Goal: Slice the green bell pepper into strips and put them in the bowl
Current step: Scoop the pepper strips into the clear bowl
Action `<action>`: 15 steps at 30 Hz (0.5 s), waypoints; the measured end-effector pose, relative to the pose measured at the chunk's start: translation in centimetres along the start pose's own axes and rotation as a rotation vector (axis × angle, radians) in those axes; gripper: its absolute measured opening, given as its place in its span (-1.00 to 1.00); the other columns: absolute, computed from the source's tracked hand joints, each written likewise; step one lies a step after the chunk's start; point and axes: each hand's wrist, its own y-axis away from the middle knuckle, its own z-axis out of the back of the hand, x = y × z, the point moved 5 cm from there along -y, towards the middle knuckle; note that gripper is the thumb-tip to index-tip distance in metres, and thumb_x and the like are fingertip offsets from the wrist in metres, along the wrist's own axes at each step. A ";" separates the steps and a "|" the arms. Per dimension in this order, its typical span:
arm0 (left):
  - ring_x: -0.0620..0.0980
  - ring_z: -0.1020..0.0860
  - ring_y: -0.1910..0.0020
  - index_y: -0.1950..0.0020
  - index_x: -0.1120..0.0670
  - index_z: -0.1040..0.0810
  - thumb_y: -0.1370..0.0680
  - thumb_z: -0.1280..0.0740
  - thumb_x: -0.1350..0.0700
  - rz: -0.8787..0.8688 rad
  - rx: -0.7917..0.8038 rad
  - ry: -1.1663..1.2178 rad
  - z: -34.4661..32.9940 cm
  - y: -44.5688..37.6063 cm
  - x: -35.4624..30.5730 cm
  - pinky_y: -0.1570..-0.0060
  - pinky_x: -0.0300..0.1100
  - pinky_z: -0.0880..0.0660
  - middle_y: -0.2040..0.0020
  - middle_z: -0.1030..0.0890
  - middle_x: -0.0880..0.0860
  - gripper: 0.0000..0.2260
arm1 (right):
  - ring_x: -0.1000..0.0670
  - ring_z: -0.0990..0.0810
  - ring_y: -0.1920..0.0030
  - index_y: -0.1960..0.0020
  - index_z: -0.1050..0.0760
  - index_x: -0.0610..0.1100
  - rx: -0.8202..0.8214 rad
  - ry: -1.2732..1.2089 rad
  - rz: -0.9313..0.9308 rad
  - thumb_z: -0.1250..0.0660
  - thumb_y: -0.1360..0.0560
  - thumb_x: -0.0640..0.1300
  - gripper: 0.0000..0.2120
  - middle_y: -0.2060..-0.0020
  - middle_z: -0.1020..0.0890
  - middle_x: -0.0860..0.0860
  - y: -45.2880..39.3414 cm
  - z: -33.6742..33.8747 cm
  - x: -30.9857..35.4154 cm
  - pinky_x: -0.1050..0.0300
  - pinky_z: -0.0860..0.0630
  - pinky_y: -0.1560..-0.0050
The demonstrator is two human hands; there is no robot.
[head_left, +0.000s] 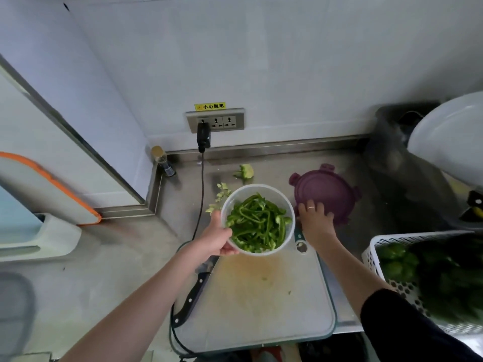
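Steel counter (261, 163), cutting board (261, 296), white walls.

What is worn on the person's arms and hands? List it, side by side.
Left hand: nothing worn; the forearm is bare as far as the frame shows. Right hand: a thin silver-coloured ring on one finger. Right forearm bare, with a black sleeve covering the upper arm.

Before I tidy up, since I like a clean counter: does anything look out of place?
Yes. Pepper scraps and the core lie on the counter behind the bowl, and the knife lies half off the cutting board.
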 end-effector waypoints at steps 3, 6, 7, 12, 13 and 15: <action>0.10 -0.65 0.21 -0.22 -0.14 -0.18 -0.58 -0.17 0.30 0.009 0.088 -0.041 -0.4 0.4 0.8 0.34 -0.18 -0.58 -0.08 -0.48 0.19 -0.61 | -0.24 -0.61 0.16 -0.05 -0.51 -0.23 0.006 0.104 0.081 -0.47 -0.35 -0.19 -0.70 0.07 -0.58 -0.21 0.8 1.0 0.9 -0.06 -0.60 0.37; 0.09 -0.65 0.22 -0.23 -0.18 -0.15 -0.58 -0.18 0.29 0.024 0.174 -0.087 -0.8 1.1 1.4 0.36 -0.21 -0.57 -0.08 -0.48 0.21 -0.57 | -0.23 -0.62 0.26 -0.09 -0.50 -0.22 -0.183 -0.080 0.076 -0.38 -0.44 -0.16 -0.75 0.13 -0.61 -0.19 2.0 4.0 -0.9 -0.03 -0.56 0.38; 0.08 -0.65 0.23 -0.22 -0.18 -0.14 -0.58 -0.18 0.29 0.032 0.191 -0.102 -0.9 1.3 1.5 0.35 -0.21 -0.58 -0.06 -0.49 0.21 -0.57 | -0.23 -0.62 0.24 -0.13 -0.47 -0.20 -0.280 -0.210 0.003 -0.29 -0.52 -0.14 -0.78 0.11 -0.61 -0.18 2.7 5.7 -1.9 -0.02 -0.54 0.36; 0.00 -0.62 0.35 -0.25 -0.02 -0.15 -0.64 -0.11 0.14 -0.013 0.170 -0.360 -1.2 2.4 0.9 0.37 -0.20 -0.58 0.12 -0.59 0.15 -0.78 | -0.09 -0.55 0.38 -0.06 -0.38 -0.19 -0.731 -0.946 -0.483 -0.06 -0.64 -0.08 -0.80 0.33 -0.56 -0.09 7.6 12.4 -5.6 0.11 -0.39 0.39; -0.02 -0.61 0.37 -0.23 0.03 -0.22 -0.65 -0.08 0.06 -0.042 0.116 -0.482 -0.9 2.2 0.6 0.41 -0.22 -0.56 0.18 -0.60 0.12 -0.83 | 0.09 -0.52 0.43 -0.05 -0.38 -0.21 -0.788 -1.113 -0.546 -0.05 -0.65 -0.10 -0.79 0.38 -0.51 -0.01 8.6 13.5 -5.8 0.14 -0.39 0.41; -0.03 -0.61 0.39 -0.04 0.07 -0.43 -0.61 0.03 -0.17 -0.168 -0.137 -0.781 0.7 2.2 -0.7 0.44 -0.21 -0.53 0.30 -0.59 0.03 -0.61 | 0.26 -0.49 0.47 -0.03 -0.37 -0.25 -0.822 -1.360 -0.634 -0.04 -0.66 -0.14 -0.79 0.39 -0.43 0.08 9.9 14.5 -5.8 0.30 -0.31 0.47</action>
